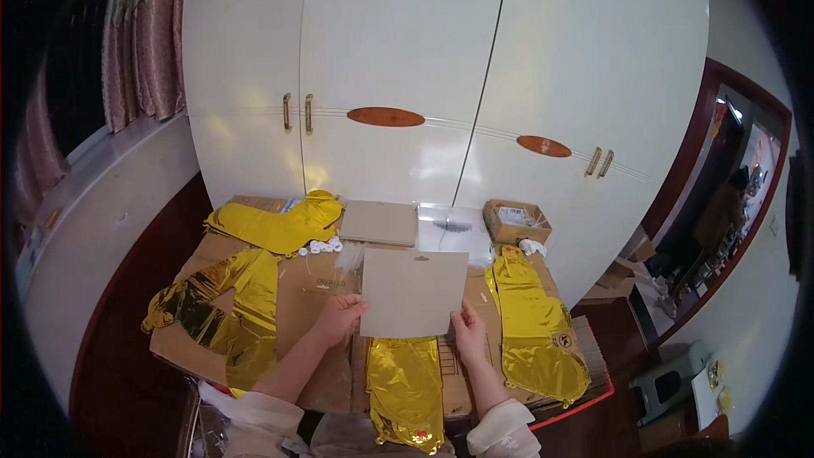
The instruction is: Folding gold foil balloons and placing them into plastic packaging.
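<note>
Head view on my monitor: I have the left fingers (pixel 359 305) clamped on the left edge of a grey card (pixel 414 295), and the right fingers (pixel 457 318) closed on its right edge, near the lower corner. The card sits between the two, its slotted edge away from the person. Just below it I make out a narrow gold foil piece (pixel 405 390); I cannot tell whether they touch. Right of the right fingers lies a long gold foil sheet (pixel 536 309); left of the left fingers, a bent gold foil shape (pixel 256 297), with a broad gold foil piece (pixel 275 226) behind it. Farther out, along the cardboard-covered table (pixel 297 305), I see small white pieces (pixel 320 247), a grey card stack (pixel 379 223), clear plastic bags (pixel 449 237) and a small open box (pixel 517 229). Behind stands a white cabinet (pixel 398 34).
</note>
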Demonstrator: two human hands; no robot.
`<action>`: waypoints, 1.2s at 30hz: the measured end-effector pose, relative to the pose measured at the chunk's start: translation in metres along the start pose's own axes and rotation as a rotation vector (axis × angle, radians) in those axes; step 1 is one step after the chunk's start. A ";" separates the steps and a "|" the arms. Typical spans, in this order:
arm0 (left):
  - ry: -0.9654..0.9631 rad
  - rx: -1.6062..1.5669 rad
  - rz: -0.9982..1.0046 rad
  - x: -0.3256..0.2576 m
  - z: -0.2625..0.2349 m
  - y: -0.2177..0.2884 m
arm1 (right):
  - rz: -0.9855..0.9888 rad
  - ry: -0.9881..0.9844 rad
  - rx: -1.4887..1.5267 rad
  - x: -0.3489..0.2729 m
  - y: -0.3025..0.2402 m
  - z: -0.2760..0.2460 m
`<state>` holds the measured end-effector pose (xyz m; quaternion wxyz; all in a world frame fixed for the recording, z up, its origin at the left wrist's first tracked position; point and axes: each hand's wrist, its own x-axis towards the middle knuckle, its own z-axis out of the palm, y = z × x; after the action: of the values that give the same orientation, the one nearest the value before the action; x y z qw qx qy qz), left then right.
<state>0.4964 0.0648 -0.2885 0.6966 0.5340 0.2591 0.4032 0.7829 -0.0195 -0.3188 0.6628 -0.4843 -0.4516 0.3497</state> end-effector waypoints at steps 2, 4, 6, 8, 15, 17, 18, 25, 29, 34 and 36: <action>0.048 -0.035 -0.011 0.000 0.005 -0.002 | -0.102 -0.020 -0.139 -0.003 0.004 0.001; 0.057 -0.043 0.007 0.000 0.009 -0.005 | -0.136 -0.033 -0.234 -0.006 0.005 0.000; 0.041 -0.017 0.057 -0.002 0.004 -0.008 | -0.176 -0.020 -0.265 -0.014 -0.010 0.008; 0.097 -0.090 0.075 -0.003 0.001 -0.014 | -0.255 -0.005 -0.257 -0.017 -0.015 0.019; 0.197 -0.210 0.160 -0.001 0.013 -0.015 | -0.289 0.045 -0.602 -0.026 -0.034 0.018; 0.170 -0.176 0.193 0.001 0.013 -0.017 | -0.443 0.076 -0.765 -0.020 -0.026 0.013; 0.161 -0.156 0.211 0.001 0.011 -0.019 | -0.522 0.087 -0.841 -0.019 -0.023 0.011; 0.181 -0.300 0.171 -0.002 0.009 -0.017 | -0.221 0.033 0.034 -0.024 -0.021 0.025; 0.192 -0.271 0.125 -0.003 0.009 -0.017 | -0.065 0.061 0.168 -0.019 -0.008 0.008; 0.349 -0.201 0.110 0.002 0.010 0.004 | -0.001 0.330 0.510 -0.012 -0.007 -0.010; 0.518 -0.112 0.103 0.018 0.005 0.034 | 0.089 0.478 0.559 -0.010 -0.026 -0.012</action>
<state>0.5002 0.0812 -0.2533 0.6140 0.3860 0.3786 0.5750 0.7917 -0.0399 -0.2977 0.8404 -0.3715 -0.1496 0.3651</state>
